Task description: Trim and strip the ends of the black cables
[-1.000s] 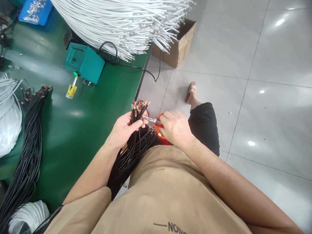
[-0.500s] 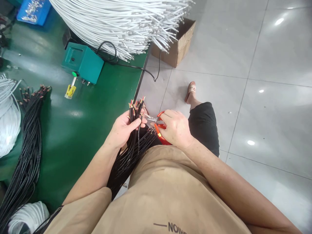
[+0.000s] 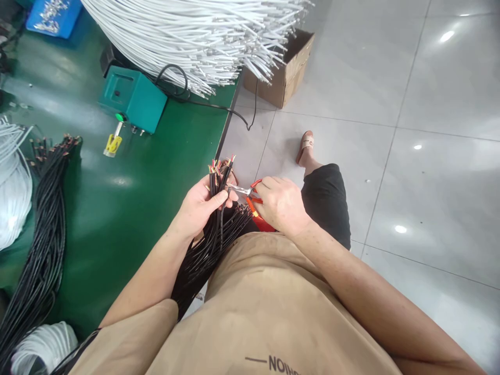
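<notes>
My left hand (image 3: pixel 203 205) is closed round a bundle of black cables (image 3: pixel 214 221), the thumb pressed across them. Their stripped ends, with thin red, yellow and pale wires, stick up above the fingers. In my right hand (image 3: pixel 282 204) is a pair of red-handled scissors (image 3: pixel 246 191). The metal blades point left and reach one cable at my left fingertips, where they look nearly closed. Whether they touch the cable's core is too small to tell. More black cables with copper-coloured ends (image 3: pixel 241 211) lie lower, across my lap.
On the green table (image 3: pixel 128 234) lie a second black cable bundle (image 3: pixel 50 224), white cable coils (image 3: pixel 13 187), a teal box (image 3: pixel 135 99) with a yellow-handled tool (image 3: pixel 113 145), and a blue tray (image 3: pixel 54 18). White cables (image 3: pixel 203 47) overhang the edge near a cardboard box (image 3: pixel 289 73).
The scissors have moved slightly left and their blades have come together at the cable by my left fingers. My left hand keeps hold of the bundle, shifted slightly right.
</notes>
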